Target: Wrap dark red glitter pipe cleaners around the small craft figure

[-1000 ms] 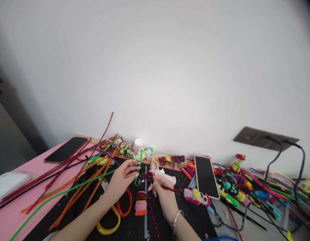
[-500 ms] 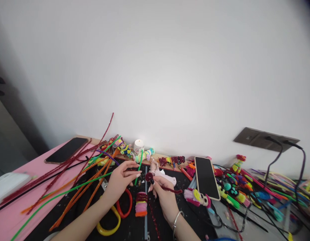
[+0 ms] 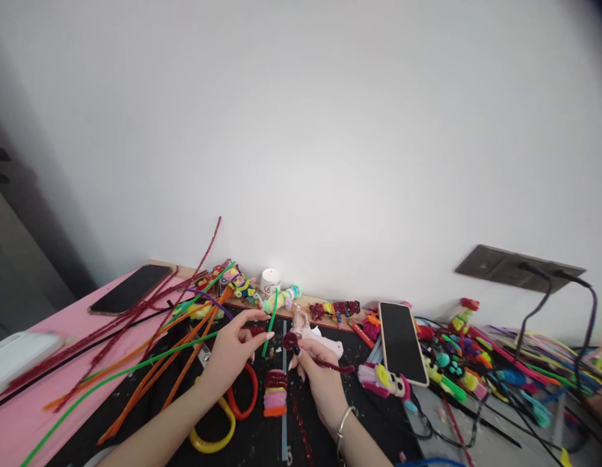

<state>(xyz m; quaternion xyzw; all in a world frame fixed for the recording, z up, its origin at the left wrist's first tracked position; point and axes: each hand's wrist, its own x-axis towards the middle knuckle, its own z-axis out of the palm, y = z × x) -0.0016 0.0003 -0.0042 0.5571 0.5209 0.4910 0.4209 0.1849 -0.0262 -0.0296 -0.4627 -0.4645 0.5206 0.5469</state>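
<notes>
- Change over the last second was slight: the left hand point(image 3: 233, 353) slid a little toward the person, and the green stem point(image 3: 270, 331) it pinched stood a touch more upright than before, its top near the white cup point(image 3: 269, 282).
- The right hand point(image 3: 316, 376) kept its place, the dark red coil point(image 3: 290, 340) at its fingertips unmoved, so the two pieces had drawn no closer; by my reading the work was in a pause of lining up, not of joining.
- Left fingers were narrow, thumb and forefinger closed on the green stem about midway down it.
- Right fingers were curled tight round a dark red stem point(image 3: 340, 368), whose tail stuck out to the right past the knuckles; the coil was its wound end.
- The coil sat just above the black mat point(image 3: 135, 415), between the two hands, just right of the green stem and apart from it.
- The coil looked like a small, flat, fuzzy spiral, glittery and wine-coloured.
- The green stem was short, thin, straight and bright.
- Just below the hands stood a stack of coils point(image 3: 275, 393) in red, pink and orange, and scissors point(image 3: 223, 415) with red and yellow loops lay under the left wrist.
- Long orange, green and dark red stems fanned over the counter point(image 3: 19, 421) to the left; a phone point(image 3: 403, 342) lay to the right.
</notes>
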